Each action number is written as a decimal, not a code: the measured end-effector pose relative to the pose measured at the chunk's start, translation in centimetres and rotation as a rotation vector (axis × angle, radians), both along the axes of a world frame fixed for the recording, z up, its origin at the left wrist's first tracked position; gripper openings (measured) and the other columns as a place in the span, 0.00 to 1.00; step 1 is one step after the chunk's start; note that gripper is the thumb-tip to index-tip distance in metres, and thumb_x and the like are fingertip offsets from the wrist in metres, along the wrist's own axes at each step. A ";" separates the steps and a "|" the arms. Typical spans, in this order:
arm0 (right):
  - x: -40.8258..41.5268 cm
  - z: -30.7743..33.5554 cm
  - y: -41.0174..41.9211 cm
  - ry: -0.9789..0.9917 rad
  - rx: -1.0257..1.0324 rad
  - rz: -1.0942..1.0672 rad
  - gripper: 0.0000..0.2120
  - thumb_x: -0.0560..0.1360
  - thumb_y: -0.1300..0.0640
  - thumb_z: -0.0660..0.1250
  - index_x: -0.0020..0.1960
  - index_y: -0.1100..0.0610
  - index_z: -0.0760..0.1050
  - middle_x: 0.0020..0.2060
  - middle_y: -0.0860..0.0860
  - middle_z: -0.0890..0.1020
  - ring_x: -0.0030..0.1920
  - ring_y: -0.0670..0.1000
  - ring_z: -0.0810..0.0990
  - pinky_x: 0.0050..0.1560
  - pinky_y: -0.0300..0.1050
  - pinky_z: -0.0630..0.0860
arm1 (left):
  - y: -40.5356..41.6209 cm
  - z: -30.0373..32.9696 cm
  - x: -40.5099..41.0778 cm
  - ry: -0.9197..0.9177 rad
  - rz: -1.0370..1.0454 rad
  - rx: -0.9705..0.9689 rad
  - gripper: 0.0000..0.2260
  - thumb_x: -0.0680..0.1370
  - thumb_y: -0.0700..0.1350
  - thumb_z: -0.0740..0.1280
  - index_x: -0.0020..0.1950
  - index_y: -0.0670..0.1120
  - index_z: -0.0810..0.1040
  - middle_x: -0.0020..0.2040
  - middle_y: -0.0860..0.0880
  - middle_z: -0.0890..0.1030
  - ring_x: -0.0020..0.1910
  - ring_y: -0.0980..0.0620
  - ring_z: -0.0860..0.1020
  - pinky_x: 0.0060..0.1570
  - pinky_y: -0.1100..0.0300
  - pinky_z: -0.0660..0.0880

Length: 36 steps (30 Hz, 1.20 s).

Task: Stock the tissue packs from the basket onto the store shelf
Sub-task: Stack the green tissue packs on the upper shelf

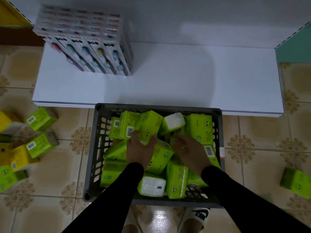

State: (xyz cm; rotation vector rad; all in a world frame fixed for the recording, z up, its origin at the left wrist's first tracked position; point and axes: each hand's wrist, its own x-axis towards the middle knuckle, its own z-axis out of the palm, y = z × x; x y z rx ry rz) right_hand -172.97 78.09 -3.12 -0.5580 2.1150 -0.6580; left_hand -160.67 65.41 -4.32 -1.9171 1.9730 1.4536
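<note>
The green tissue packs [198,128] are heaped loosely in the grey basket [94,148], which stands on the tiled floor [67,165] just before the white store shelf [185,81]. 1 pack with a smiley face [148,126] is held at its lower end by the left hand [139,148], fingers curled round it. The right hand [190,150] rests on the heap beside it; whether its grip is pinching a pack cannot be told. Boxed toothbrushes [84,42] are stacked at the shelf's left. More packs [40,118] lie scattered on the floor.
</note>
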 end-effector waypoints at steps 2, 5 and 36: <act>0.6 -1.0 -3.8 -0.063 -0.029 -0.102 0.19 0.78 0.45 0.66 0.62 0.56 0.75 0.53 0.52 0.82 0.55 0.52 0.80 0.55 0.47 0.76 | -1.2 -1.2 -0.9 -0.036 0.139 0.092 0.33 0.76 0.61 0.65 0.76 0.47 0.62 0.69 0.40 0.72 0.65 0.39 0.73 0.63 0.48 0.70; 2.1 -2.7 -8.7 -0.172 -0.034 -0.251 0.29 0.76 0.39 0.66 0.67 0.57 0.69 0.59 0.54 0.80 0.61 0.56 0.78 0.58 0.46 0.72 | -2.1 -2.8 -1.1 -0.008 0.034 0.152 0.24 0.81 0.56 0.57 0.74 0.48 0.65 0.74 0.42 0.65 0.65 0.38 0.72 0.64 0.48 0.70; 13.3 48.3 -16.8 -0.433 -0.582 -0.003 0.25 0.72 0.48 0.75 0.62 0.44 0.67 0.59 0.57 0.80 0.50 0.55 0.84 0.45 0.48 0.83 | -11.4 53.0 17.4 0.623 0.178 0.025 0.13 0.75 0.50 0.72 0.59 0.55 0.77 0.52 0.51 0.84 0.48 0.51 0.83 0.49 0.52 0.78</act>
